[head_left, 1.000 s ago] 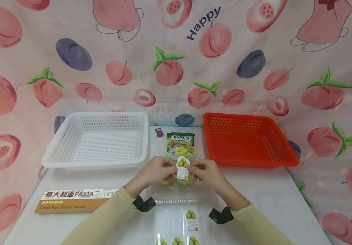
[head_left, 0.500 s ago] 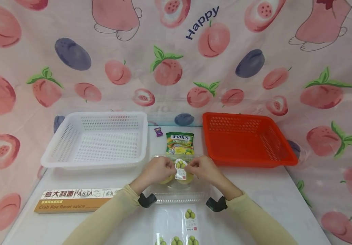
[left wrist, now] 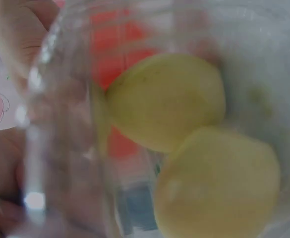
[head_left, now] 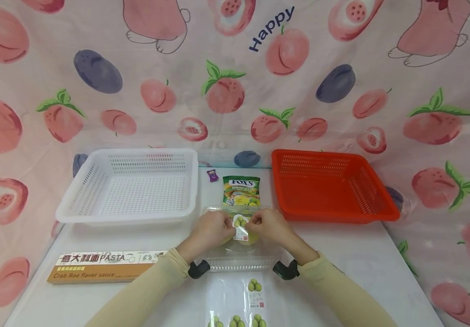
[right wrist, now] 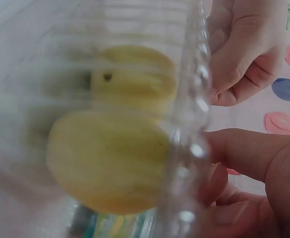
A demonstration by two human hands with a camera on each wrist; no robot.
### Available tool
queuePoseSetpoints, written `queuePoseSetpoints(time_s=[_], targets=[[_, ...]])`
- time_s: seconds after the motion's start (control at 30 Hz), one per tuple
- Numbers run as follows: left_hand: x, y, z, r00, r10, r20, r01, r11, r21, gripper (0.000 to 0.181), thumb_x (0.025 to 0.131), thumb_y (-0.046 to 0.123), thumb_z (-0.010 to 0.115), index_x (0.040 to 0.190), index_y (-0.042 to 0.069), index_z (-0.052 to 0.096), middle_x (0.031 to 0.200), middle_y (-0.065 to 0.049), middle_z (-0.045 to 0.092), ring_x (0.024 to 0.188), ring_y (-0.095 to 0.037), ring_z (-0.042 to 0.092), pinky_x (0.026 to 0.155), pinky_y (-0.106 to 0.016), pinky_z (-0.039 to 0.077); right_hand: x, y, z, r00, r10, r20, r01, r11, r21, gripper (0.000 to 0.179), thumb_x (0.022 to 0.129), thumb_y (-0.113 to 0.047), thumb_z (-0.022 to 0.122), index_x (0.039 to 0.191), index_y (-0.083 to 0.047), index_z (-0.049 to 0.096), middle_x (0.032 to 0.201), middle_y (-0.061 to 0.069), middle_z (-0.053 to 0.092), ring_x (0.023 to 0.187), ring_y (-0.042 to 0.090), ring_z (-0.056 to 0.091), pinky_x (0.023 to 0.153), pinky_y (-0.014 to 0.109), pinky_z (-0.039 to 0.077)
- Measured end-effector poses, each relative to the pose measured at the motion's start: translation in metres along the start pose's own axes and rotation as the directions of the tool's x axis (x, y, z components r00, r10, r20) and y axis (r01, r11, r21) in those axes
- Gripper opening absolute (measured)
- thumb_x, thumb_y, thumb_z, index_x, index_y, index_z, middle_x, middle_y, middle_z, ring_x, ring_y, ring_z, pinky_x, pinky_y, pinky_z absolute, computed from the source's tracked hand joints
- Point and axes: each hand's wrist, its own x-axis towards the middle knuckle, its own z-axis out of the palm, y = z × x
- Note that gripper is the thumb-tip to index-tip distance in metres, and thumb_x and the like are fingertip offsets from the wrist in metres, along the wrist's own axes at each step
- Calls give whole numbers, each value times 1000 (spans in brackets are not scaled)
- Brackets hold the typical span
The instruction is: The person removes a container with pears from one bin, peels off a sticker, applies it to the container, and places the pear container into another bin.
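Note:
A clear plastic clamshell box (head_left: 243,263) holds pale yellow-green round fruits (left wrist: 216,186), seen through its wall in both wrist views. Over its top is a white sticker (head_left: 241,234) printed with green fruit and a red stamp. My left hand (head_left: 212,229) pinches the sticker's left side, thumb and fingers bent. At the right side, my right hand (head_left: 271,228) pinches it with bent fingertips. The wrist views look through the box, its ridged rim close to the fingers. Nearer the front lies a sheet (head_left: 228,297) bearing several similar stickers.
At the back left stands a white basket (head_left: 145,195), at the back right a red basket (head_left: 321,195). Between them lie a green candy bag (head_left: 241,188) and a small purple wrapped sweet (head_left: 212,175). A pasta box (head_left: 96,268) is on the left.
The sticker has shifted slightly left and down over the box, both hands moving with it. Both wrists have drawn closer together. The baskets and other things stay put.

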Motion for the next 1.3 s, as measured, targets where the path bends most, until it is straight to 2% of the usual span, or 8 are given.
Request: queuePoseSetpoints(time_s=[0.23, 0.5, 0.63, 0.77, 0.87, 0.97, 1.1, 1.3], targets=[[-2, 0, 0, 1000, -27, 15, 27, 1000, 4, 12, 81, 24, 76, 83, 15, 67, 73, 4, 62, 63, -14, 53, 51, -26, 45, 2, 2, 2, 1000, 13, -13, -13, 999, -32, 20, 83, -26, 79, 70, -15, 68, 72, -2, 55, 75, 17, 49, 56, 27, 43], [-6, -2, 3, 1000, 14, 25, -15, 1000, 7, 41, 81, 31, 79, 118, 16, 70, 109, -5, 70, 76, -15, 59, 61, -29, 50, 2, 6, 4, 997, -20, -81, 14, 998, -67, 26, 83, -29, 80, 74, -14, 60, 67, 0, 50, 69, 18, 47, 53, 28, 37], [-8, -2, 3, 999, 28, 22, -28, 1000, -9, 42, 82, 30, 78, 121, 15, 69, 107, -5, 71, 65, -11, 55, 54, -25, 47, 2, 6, 5, 994, -26, -102, 19, 997, -69, 25, 84, -29, 79, 77, -14, 60, 66, 0, 48, 67, 17, 46, 51, 27, 36], [-14, -3, 0, 1000, 26, 1, -26, 996, -86, 44, 86, 30, 75, 125, 12, 66, 76, -1, 67, 53, -9, 50, 44, -24, 42, -1, 12, 5, 994, -15, -112, 21, 998, 56, 20, 86, -28, 77, 82, -14, 63, 66, 0, 50, 65, 16, 48, 49, 25, 37], [-24, -7, -3, 998, 15, -63, -24, 990, -139, 40, 88, 28, 72, 124, 11, 65, 61, 8, 54, 51, -7, 48, 43, -24, 41, -8, 25, -3, 989, -23, -145, 52, 977, 206, 15, 89, -25, 74, 90, -12, 66, 69, 1, 54, 63, 18, 52, 49, 25, 43], [-37, -13, -7, 985, 8, -174, -32, 990, -135, 33, 89, 24, 71, 118, 8, 67, 67, 11, 53, 57, -6, 50, 47, -24, 43, -18, 45, -22, 970, -35, -239, 105, 951, 289, 17, 92, -25, 71, 98, -9, 67, 78, 3, 61, 71, 19, 56, 56, 26, 50], [-57, -26, -10, 956, -16, -292, -4, 998, -67, 34, 89, 25, 72, 116, 6, 67, 85, 3, 59, 73, -13, 56, 58, -28, 48, -29, 79, -57, 884, -39, -466, 185, 944, 272, 24, 92, -26, 71, 104, -6, 67, 95, 5, 66, 86, 15, 58, 68, 22, 52], [-89, -46, 6, 951, -116, -286, 99, 992, -75, 68, 84, 50, 73, 136, 10, 54, 116, -8, 60, 90, -20, 61, 64, -32, 52, -40, 140, -108, 620, 51, -783, 196, 956, 217, 25, 89, -17, 73, 108, -2, 70, 111, 7, 62, 103, 8, 53, 86, 19, 43]])
